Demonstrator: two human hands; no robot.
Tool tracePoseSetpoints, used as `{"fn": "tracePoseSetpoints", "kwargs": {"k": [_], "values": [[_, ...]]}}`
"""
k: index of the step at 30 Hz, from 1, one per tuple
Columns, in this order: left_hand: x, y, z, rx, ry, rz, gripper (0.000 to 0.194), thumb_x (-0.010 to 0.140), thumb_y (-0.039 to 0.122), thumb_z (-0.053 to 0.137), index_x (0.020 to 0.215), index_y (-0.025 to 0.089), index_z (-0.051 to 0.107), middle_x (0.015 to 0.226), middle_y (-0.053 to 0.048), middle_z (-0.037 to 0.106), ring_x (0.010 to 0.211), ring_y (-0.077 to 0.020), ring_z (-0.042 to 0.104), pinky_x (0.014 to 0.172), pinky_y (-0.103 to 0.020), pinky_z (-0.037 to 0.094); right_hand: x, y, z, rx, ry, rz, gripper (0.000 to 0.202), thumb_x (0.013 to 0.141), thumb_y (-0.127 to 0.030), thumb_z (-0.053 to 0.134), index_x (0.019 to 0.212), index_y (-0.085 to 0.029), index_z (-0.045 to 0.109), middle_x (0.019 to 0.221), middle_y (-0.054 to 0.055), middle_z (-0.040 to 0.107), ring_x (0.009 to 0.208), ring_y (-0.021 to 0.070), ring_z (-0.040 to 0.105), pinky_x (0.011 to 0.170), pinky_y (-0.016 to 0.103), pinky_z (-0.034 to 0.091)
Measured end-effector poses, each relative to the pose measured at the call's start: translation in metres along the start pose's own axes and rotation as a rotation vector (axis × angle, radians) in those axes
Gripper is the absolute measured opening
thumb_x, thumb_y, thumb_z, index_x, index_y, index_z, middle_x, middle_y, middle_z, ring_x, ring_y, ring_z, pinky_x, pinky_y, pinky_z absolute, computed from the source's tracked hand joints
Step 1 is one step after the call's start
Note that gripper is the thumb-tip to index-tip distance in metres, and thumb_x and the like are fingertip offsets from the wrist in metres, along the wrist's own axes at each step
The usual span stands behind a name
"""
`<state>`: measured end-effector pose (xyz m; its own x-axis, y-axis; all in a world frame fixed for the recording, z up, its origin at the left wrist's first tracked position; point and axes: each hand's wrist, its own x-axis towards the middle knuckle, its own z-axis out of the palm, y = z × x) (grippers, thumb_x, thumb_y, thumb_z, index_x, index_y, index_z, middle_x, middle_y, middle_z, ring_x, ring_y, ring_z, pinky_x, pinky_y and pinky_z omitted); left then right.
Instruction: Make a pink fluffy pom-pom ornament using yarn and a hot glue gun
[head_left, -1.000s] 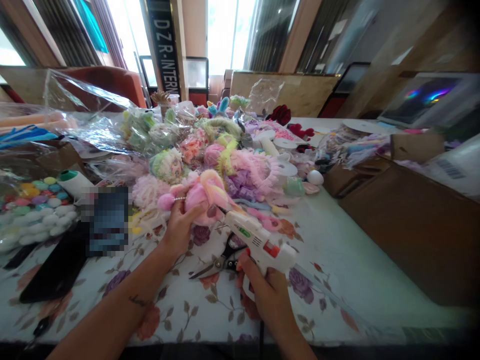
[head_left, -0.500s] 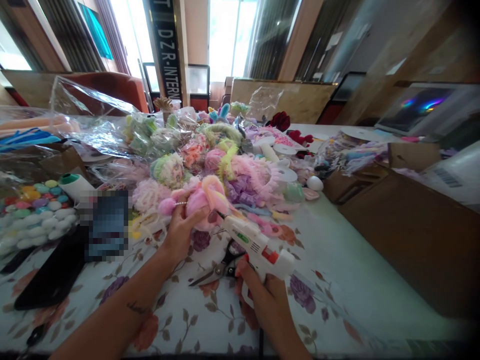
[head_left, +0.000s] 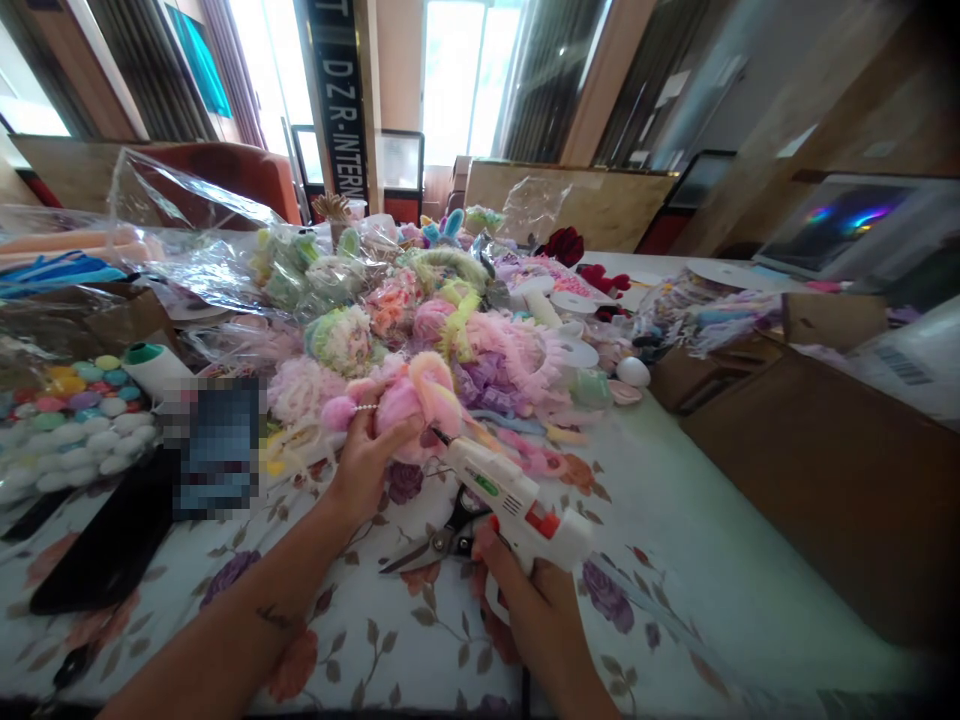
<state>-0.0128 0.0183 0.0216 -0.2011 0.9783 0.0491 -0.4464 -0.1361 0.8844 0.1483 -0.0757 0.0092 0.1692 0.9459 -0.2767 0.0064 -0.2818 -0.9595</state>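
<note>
A fluffy pink craft piece (head_left: 431, 395) with a curved loop on top is gripped in my left hand (head_left: 367, 455). A pink pompom (head_left: 337, 412) and a short string of white beads stick out on its left side. My right hand (head_left: 525, 595) is wrapped round the handle of a white glue gun (head_left: 502, 485). Its dark nozzle points up and left, at the lower edge of the pink piece; whether it touches I cannot tell. Just left of the glue gun lies a pair of scissors (head_left: 442, 540) on the flowered tablecloth (head_left: 360, 640).
Behind my hands rises a heap of pastel yarn and trims (head_left: 510, 345). On the left are a bag of pompoms (head_left: 90, 430), a thread spool (head_left: 154, 370) and a black flat object (head_left: 105, 545). A cardboard box (head_left: 817, 470) stands on the right.
The whole view has shifted slightly, with things appearing a little further right. Both hands keep their hold, and the glue gun nozzle stays by the pink piece.
</note>
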Motion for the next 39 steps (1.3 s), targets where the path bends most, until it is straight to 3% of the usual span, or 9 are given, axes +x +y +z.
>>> {"fn": "tracePoseSetpoints", "kwargs": {"k": [6,12,19,24,39], "values": [[0.001,-0.001,-0.001,0.002,-0.004,0.019,0.057,0.067,0.028,0.085,0.12,0.025,0.065,0.105,-0.002,0.071,0.1,-0.0199,0.066,0.09,-0.032,0.052,-0.001,-0.005,-0.001,-0.01,-0.007,0.061,0.044,0.081,-0.06,0.069,0.064,-0.02,0.059,0.037,-0.005,0.046,0.027,0.0097,0.042,0.028,0.02,0.028],[0.0,0.0,-0.001,-0.024,0.013,-0.004,0.062,0.066,0.03,0.086,0.124,0.025,0.063,0.105,-0.002,0.071,0.094,-0.0199,0.068,0.084,-0.033,0.054,-0.001,-0.005,0.001,0.036,-0.038,0.036,0.041,0.075,-0.059,0.075,0.08,-0.02,0.062,0.047,-0.004,0.057,0.029,0.0066,0.038,0.029,0.018,0.025],[0.001,0.001,-0.001,-0.025,0.028,-0.004,0.06,0.066,0.029,0.087,0.121,0.025,0.064,0.105,-0.002,0.072,0.098,-0.0199,0.068,0.088,-0.032,0.054,0.0,-0.005,0.0,0.006,-0.037,0.049,0.042,0.079,-0.06,0.07,0.074,-0.02,0.06,0.041,-0.005,0.051,0.028,0.0095,0.041,0.028,0.02,0.028],[0.0,0.0,-0.002,0.008,0.014,0.005,0.052,0.069,0.029,0.085,0.116,0.024,0.065,0.103,-0.001,0.072,0.095,-0.0187,0.068,0.085,-0.031,0.052,0.002,0.0,-0.001,-0.004,-0.077,0.027,0.042,0.078,-0.06,0.073,0.072,-0.02,0.06,0.047,-0.003,0.057,0.029,0.0076,0.039,0.028,0.02,0.025],[0.001,-0.002,-0.004,-0.003,0.003,-0.018,0.057,0.07,0.029,0.085,0.123,0.024,0.063,0.109,-0.003,0.072,0.1,-0.0203,0.067,0.089,-0.032,0.052,0.004,0.005,-0.002,-0.03,-0.08,-0.02,0.045,0.08,-0.064,0.069,0.069,-0.02,0.061,0.05,0.0,0.058,0.033,0.0101,0.044,0.03,0.021,0.028]]}}
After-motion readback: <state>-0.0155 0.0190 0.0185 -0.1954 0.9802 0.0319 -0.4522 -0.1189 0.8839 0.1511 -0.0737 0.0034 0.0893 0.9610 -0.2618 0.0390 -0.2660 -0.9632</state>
